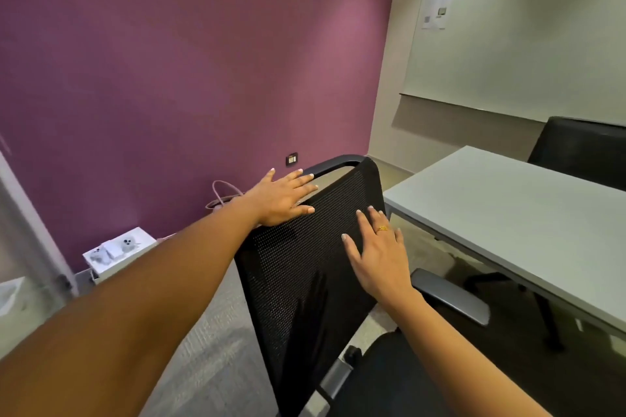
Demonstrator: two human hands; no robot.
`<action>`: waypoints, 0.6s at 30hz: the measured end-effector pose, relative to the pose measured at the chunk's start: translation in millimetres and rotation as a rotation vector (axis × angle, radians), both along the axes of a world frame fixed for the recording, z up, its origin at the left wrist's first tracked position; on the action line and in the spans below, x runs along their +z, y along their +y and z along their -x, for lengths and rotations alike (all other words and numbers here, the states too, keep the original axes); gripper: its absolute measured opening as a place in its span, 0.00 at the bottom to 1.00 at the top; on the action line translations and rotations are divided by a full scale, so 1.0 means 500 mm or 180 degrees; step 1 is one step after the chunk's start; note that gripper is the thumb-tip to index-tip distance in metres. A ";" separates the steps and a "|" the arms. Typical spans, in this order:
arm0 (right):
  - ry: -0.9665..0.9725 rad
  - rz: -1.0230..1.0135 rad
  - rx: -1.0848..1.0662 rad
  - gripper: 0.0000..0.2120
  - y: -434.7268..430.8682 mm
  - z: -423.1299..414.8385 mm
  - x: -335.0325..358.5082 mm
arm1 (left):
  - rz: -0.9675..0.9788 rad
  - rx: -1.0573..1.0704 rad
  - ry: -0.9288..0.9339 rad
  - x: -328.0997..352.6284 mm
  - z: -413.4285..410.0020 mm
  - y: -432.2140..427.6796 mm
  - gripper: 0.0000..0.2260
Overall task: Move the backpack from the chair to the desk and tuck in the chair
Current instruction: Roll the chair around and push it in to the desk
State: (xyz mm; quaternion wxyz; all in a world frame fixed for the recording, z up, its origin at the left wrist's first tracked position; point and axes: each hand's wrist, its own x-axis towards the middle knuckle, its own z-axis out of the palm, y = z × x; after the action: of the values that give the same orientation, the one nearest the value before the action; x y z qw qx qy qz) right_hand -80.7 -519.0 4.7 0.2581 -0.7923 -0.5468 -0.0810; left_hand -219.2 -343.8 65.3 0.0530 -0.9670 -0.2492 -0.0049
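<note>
A black mesh-backed office chair (305, 267) stands tilted in the middle of the view, its backrest facing me and its grey armrest (450, 294) pointing toward the desk (508, 210). My left hand (283, 195) lies flat near the backrest's top left corner, fingers spread. My right hand (379, 254) rests flat on the mesh further right, fingers apart, a gold ring on one finger. The chair's dark seat (389, 379) shows at the bottom. No backpack is in view.
The pale grey desk runs along the right, with a second black chair (582, 149) behind it. A pink bag (225, 196) and a white box (118, 249) sit on the floor against the purple wall. Grey carpet lies left of the chair.
</note>
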 end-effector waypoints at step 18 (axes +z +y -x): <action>0.0335 0.0056 -0.1460 0.28 0.257 0.033 0.025 | 0.0529 -0.1663 0.0112 0.017 -0.178 0.261 0.25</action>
State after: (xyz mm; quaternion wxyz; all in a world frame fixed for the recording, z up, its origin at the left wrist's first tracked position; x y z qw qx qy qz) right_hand -97.4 -390.6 17.4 0.2542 -0.9012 -0.3390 -0.0914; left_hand -130.1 -213.2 73.8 -0.0252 -0.9995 0.0101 0.0189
